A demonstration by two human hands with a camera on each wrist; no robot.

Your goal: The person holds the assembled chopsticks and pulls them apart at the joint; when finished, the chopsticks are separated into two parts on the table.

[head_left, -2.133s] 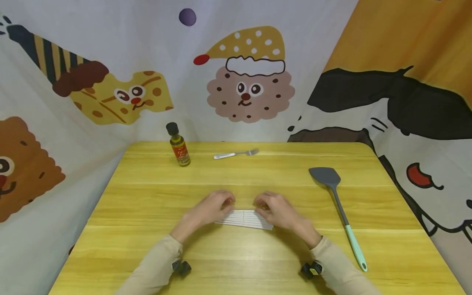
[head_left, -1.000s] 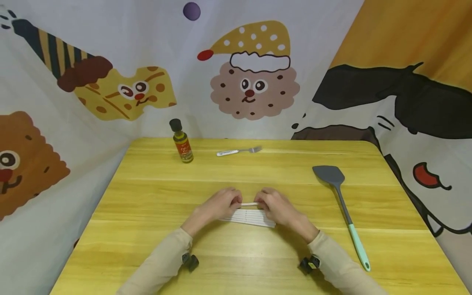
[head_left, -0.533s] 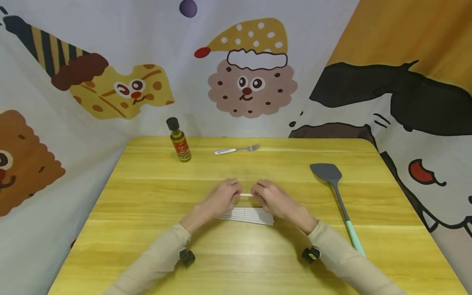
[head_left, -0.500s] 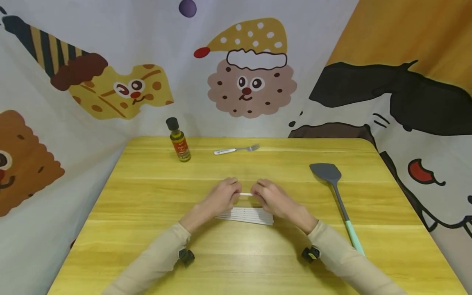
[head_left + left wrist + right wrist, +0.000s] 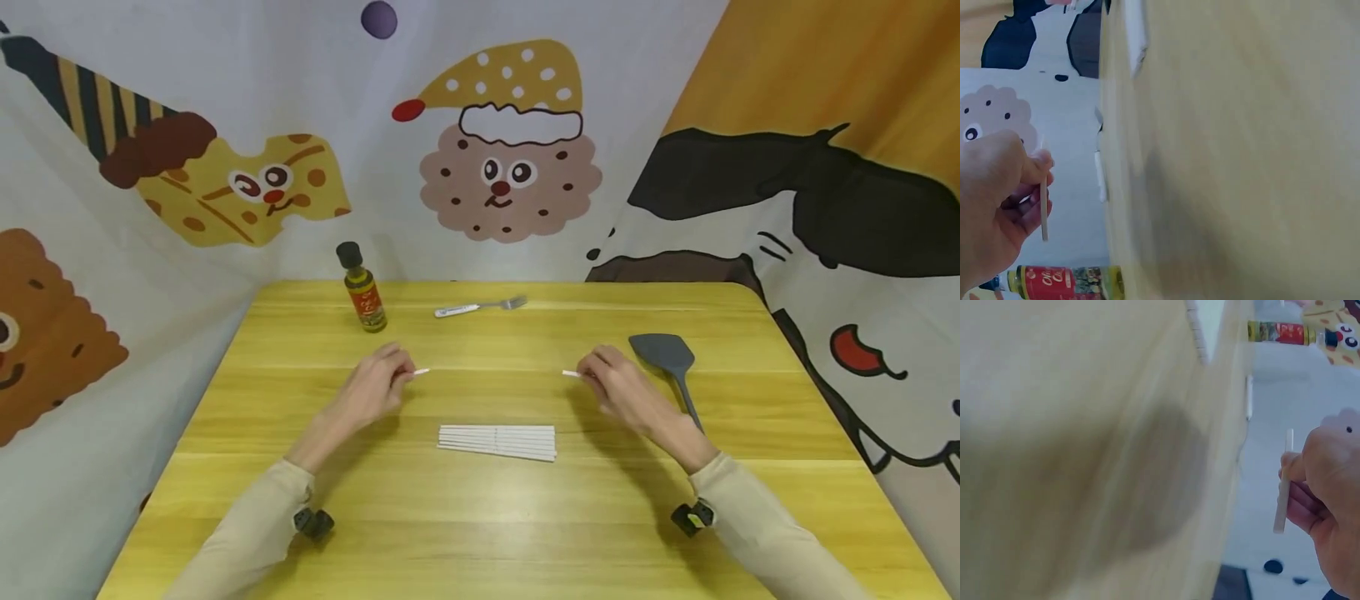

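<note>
My left hand [image 5: 372, 383] pinches a short, thin white stick [image 5: 1044, 209] between thumb and fingers, held above the table at the left. At the right, my right hand [image 5: 624, 387] pinches another thin white stick [image 5: 1284, 500] in the same way. Both sticks have a tip pointing inward in the head view, with a wide gap between them. Below, a flat row of several white sticks [image 5: 497, 442] lies side by side on the table, with a faint line of marks across its middle. Neither hand touches that row.
The bottle of oil [image 5: 366, 300] with a black cap stands at the back left. A white-handled fork [image 5: 480, 307] lies near the back edge. The grey spatula [image 5: 666, 354] lies at the right, its handle hidden behind my right arm. A printed cloth hangs behind the table [image 5: 480, 533].
My hands lifted a white stick off the row together, held it between them, then moved apart to left and right. Each hand now holds a separate piece, and the row is uncovered.
</note>
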